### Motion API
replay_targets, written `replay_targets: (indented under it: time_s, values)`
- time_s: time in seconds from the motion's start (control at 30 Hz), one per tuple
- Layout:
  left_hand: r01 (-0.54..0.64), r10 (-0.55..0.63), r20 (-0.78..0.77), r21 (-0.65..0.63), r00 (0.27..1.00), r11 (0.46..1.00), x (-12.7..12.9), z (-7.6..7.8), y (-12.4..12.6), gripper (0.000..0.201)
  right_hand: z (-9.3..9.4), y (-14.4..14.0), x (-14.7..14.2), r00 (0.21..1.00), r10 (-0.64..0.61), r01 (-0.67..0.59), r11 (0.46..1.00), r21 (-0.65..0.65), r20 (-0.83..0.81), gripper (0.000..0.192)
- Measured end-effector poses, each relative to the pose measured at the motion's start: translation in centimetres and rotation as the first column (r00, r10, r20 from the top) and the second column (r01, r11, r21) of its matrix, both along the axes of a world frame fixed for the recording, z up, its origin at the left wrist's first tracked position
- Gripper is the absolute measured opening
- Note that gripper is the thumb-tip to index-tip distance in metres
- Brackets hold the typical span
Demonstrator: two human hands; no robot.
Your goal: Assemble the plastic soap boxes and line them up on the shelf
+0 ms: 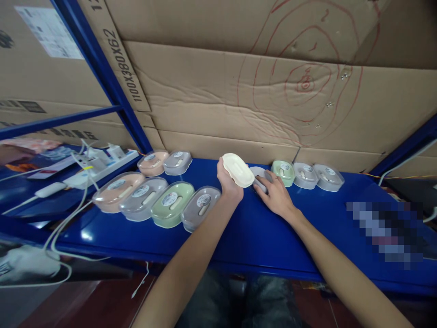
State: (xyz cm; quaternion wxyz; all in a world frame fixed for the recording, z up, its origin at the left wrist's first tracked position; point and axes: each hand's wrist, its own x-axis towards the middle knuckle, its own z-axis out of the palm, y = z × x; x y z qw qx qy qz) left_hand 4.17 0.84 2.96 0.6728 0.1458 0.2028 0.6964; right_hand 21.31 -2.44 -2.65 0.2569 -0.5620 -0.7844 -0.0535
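My left hand (231, 184) is closed on a shallow cream plastic dish (239, 171), held tilted above the blue table. Just to its right, my right hand (276, 193) has its fingers curled over a small grey plastic box (258, 173), which rests on the table and is partly hidden by them. Close behind that hand stand a green lidded box (282, 173) and two grey lidded boxes (305, 176). Left of my left forearm, a front row holds a peach box (118, 193), a green box (171, 206) and grey ones (201, 207), with clear lids and round labels.
Behind the front row sit another peach box (153, 163) and grey box (178, 162). A power strip (102, 168) with plugs and white cables lies at left, near another person's blurred hand (13, 154). Cardboard (205, 82) backs the blue table (259, 241); blue posts flank it.
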Motion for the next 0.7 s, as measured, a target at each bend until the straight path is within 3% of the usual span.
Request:
replay_targets:
  time_s: [0.17, 0.33, 0.53, 0.7]
  values:
    - [0.042, -0.042, 0.027, 0.014, 0.999, 0.999, -0.3, 0.6, -0.3, 0.058, 0.1, -0.1, -0.2, 0.967, -0.059, 0.088, 0.990, 0.108, -0.246, 0.059]
    - [0.060, -0.061, 0.022, 0.036, 0.998, 0.998, -0.2, 0.9, -0.6, 0.059, 1.1, -0.9, -0.8, 0.888, -0.014, 0.167, 0.941, 0.294, -0.461, 0.059]
    - [0.129, -0.130, 0.022, 0.033, 0.991, 0.991, 1.6, 0.4, -1.7, 0.049, 1.7, -2.8, -2.9, 0.922, 0.128, 0.003, 0.941, 0.339, -0.364, 0.058]
    - [0.202, -0.202, -0.004, 0.044, 0.979, 0.978, 2.6, 0.0, -2.6, 0.053, 1.2, -3.5, -4.0, 0.963, 0.088, -0.027, 0.971, 0.236, -0.253, 0.058]
